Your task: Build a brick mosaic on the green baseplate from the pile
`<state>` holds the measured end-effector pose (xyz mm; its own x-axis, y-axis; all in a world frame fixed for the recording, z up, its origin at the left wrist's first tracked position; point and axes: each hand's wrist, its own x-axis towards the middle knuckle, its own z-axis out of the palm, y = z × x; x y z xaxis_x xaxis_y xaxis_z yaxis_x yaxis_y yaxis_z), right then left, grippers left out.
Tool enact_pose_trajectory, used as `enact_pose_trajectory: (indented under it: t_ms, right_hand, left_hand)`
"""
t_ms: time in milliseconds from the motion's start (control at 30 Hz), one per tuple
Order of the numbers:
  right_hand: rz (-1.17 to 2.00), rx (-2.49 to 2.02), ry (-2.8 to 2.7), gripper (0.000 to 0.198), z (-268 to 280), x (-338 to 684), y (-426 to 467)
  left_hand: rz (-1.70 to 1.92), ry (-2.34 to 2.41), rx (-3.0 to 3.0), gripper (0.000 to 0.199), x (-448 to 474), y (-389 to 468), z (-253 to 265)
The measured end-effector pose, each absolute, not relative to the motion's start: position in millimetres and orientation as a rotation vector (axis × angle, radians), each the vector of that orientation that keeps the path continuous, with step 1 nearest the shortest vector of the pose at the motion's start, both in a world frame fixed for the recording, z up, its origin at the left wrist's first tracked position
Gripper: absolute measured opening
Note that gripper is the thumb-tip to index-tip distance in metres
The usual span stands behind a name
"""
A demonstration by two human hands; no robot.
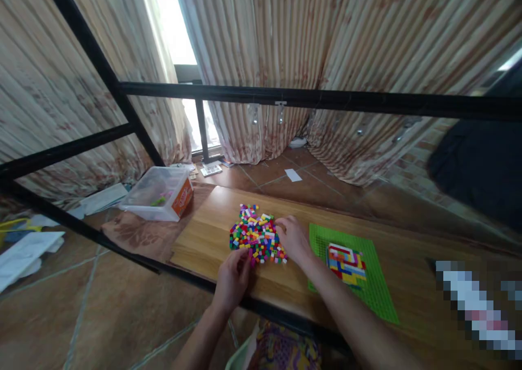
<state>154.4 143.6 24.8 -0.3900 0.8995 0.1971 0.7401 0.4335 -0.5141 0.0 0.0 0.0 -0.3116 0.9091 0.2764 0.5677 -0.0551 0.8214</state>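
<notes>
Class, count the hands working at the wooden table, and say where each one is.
2: left hand at the near edge of the brick pile; right hand at its right side.

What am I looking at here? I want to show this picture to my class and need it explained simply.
There is one picture, taken by a camera worn on a person's head, looking down at their own bare hands. No machine is involved. On the wooden table lies a pile of small coloured bricks. The left hand rests at the pile's near edge, the right hand at its right side; whether either holds a brick is too small to tell. Right of them lies a green baseplate with a partly built block. A clear plastic box sits at the far left.
</notes>
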Motion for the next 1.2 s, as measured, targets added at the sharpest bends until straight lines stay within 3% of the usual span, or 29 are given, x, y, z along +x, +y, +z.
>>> enact_pose_trajectory:
  t_ms: [333, 1000, 1200]
  right_hand:
    - [0.325, -1.387, -2.502, 0.031, 10.4, 115.1, 196.2]
    - [0.582, -1.267, -2.437, 0.018, 9.6, 136.8, 184.5]
    - [0.554, -1.166, -2.456, 0.036, 18.1, 90.5, 202.4]
  left_hand:
    - [1.266, 1.800, 1.550, 0.018, -6.9, -0.2, -3.2]
    - [1.250, 1.784, 1.497, 0.018, -6.1, -0.3, 3.2]
    - [1.252, 1.800, 1.489, 0.017, -4.6, -0.2, 5.2]
